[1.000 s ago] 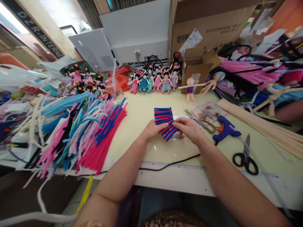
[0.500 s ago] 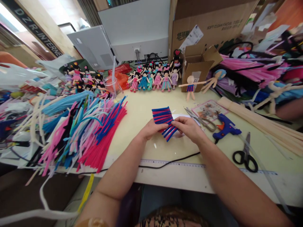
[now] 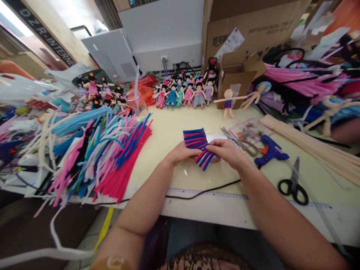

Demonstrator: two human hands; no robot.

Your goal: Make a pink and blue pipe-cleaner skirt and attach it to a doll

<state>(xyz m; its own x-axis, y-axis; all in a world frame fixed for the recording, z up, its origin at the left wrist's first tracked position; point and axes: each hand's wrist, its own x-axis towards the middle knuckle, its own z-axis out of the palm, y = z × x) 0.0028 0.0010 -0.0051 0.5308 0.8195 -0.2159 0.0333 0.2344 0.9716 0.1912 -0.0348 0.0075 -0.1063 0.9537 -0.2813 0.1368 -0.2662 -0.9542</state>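
Grip: left hand [image 3: 181, 153] and right hand [image 3: 226, 150] clenched on pipe-cleaner bundle [image 3: 194, 138] at its narrow end. Judged step: gathering strands. Next calls for tight, even pinch.

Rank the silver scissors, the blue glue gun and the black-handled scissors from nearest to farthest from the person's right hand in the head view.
1. Silver scissors, just right of the right hand, which grips the pipe-cleaner bundle.
2. Blue glue gun, further right on the table.
3. Black-handled scissors, far right, near the table's front edge.
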